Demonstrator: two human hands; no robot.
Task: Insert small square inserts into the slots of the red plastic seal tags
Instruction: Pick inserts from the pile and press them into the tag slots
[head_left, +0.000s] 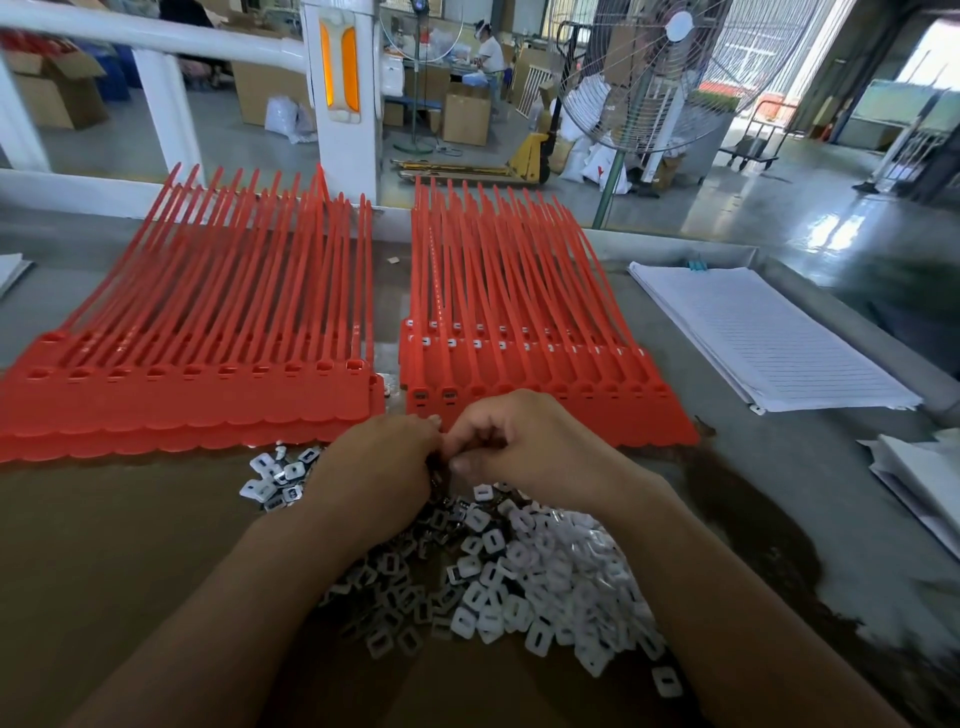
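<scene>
Hands first: your left hand (379, 467) and your right hand (524, 447) meet knuckle to knuckle at the far edge of the insert pile (519, 577), fingers curled inward and backs toward the camera. Whatever sits between the fingertips is covered by the hands themselves, so I cannot tell whether either one pinches an insert. Your forearms cross the pile and hide its middle and left part. A small cluster of inserts (280, 478) shows just left of your left wrist. The pile's near right edge blurs, and single pieces there are hard to make out.

Just beyond the pile lies the right tag stack (519, 322), red, tails pointing away from you. White squares sit in the heads of its farther rows, while the nearest row, partly behind your right hand, shows dark slots. Beyond and left of the pile lies the left tag stack (182, 395), its slots dark, its left end cut off by the frame.

The pile rests on a brown table top (104, 545); right of the pile the surface turns grey with dark smears. Farther right lie lined paper (769, 338) and white sheets (919, 478) clipped by the frame edge. Far beyond the pile, past a white rail (156, 31), a factory floor holds a large fan (675, 78), a yellow pallet jack (530, 156), cardboard boxes (467, 117) and a person (488, 49) at a bench.
</scene>
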